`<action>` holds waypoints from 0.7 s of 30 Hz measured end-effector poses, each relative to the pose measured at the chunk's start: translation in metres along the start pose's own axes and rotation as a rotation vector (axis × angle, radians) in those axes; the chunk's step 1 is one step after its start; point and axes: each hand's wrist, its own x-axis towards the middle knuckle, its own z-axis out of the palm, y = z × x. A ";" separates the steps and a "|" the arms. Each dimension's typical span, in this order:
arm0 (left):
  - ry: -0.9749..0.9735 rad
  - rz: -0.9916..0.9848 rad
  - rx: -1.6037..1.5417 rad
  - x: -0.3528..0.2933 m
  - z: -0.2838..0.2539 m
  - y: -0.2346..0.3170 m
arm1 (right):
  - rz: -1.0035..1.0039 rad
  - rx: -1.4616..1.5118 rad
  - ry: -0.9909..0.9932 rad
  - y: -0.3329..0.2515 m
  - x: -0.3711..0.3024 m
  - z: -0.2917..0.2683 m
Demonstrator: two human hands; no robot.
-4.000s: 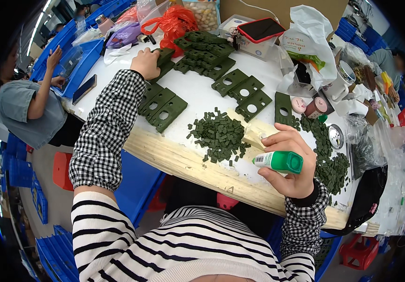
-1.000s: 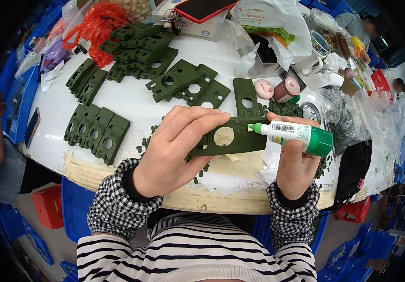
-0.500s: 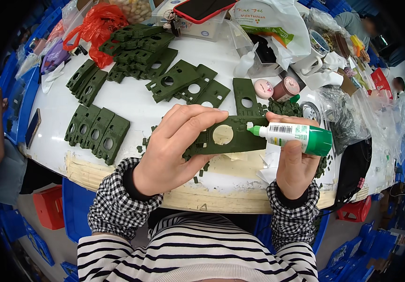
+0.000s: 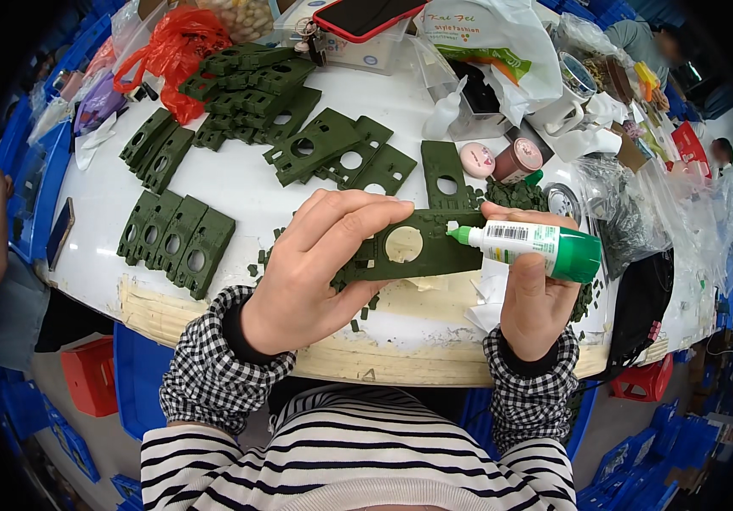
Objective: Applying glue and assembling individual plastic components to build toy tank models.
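My left hand point(image 4: 320, 264) is closed on the left part of a dark green plastic model plate point(image 4: 447, 260), which has a large round hole and a small square one. In my right hand point(image 4: 534, 298) is a white glue bottle point(image 4: 515, 241) with a green base and green nozzle, lying nearly level. Its nozzle tip point(image 4: 460, 234) is at the small square hole, near the plate's right end; whether it touches I cannot tell. Just beyond the held plate lies another green plate point(image 4: 443, 175). Small green pieces point(image 4: 515, 194) are heaped past my right hand.
Four-hole rows of similar plates point(image 4: 175, 243) lie at left, with a stack point(image 4: 251, 94) behind them. A clear squeeze bottle point(image 4: 445, 111), a pink jar point(image 4: 520, 160) and a red-cased phone point(image 4: 366, 17) stand farther back. Plastic bags point(image 4: 622, 200) crowd the right. A person point(image 4: 9, 272) is at far left.
The glue bottle and the held plate stay practically in place. At the far left, the other person's arm has shifted slightly.
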 end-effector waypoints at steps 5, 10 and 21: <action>-0.005 0.012 -0.013 0.000 0.001 -0.003 | 0.036 0.073 0.041 -0.002 0.000 0.002; 0.025 -0.233 -0.590 -0.006 0.010 -0.007 | 0.059 0.249 0.055 0.003 -0.001 -0.002; -0.150 -0.606 -1.238 0.002 0.005 -0.001 | 0.057 0.314 0.051 0.000 -0.002 -0.004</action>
